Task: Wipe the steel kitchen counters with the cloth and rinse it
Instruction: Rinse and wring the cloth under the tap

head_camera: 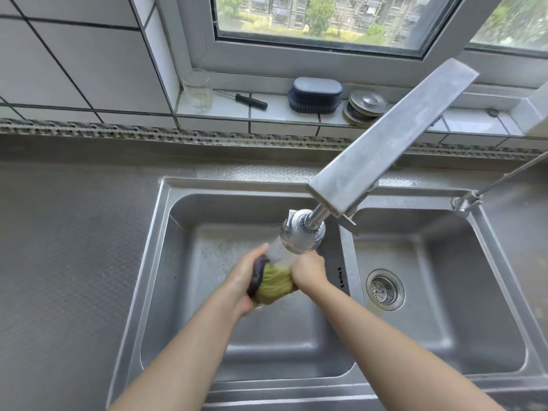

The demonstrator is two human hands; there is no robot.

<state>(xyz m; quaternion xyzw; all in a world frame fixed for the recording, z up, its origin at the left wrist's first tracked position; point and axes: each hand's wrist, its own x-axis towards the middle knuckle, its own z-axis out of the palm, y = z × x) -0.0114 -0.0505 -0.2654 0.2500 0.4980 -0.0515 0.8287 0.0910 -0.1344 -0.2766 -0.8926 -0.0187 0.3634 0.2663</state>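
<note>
A bunched green and dark grey cloth (274,281) is held over the left basin of the steel sink (154,262). My left hand (246,277) grips its left side and my right hand (308,269) grips its right side. Water streams from the chrome spray head (302,234) of the faucet straight onto the cloth. The steel counter (68,247) stretches to the left of the sink.
The faucet's flat steel arm (394,134) reaches in from the upper right. The right basin has a drain strainer (385,289). On the tiled sill stand a glass (197,90), a black-handled tool (250,100), a dark blue brush (315,94) and stacked sink plugs (364,106).
</note>
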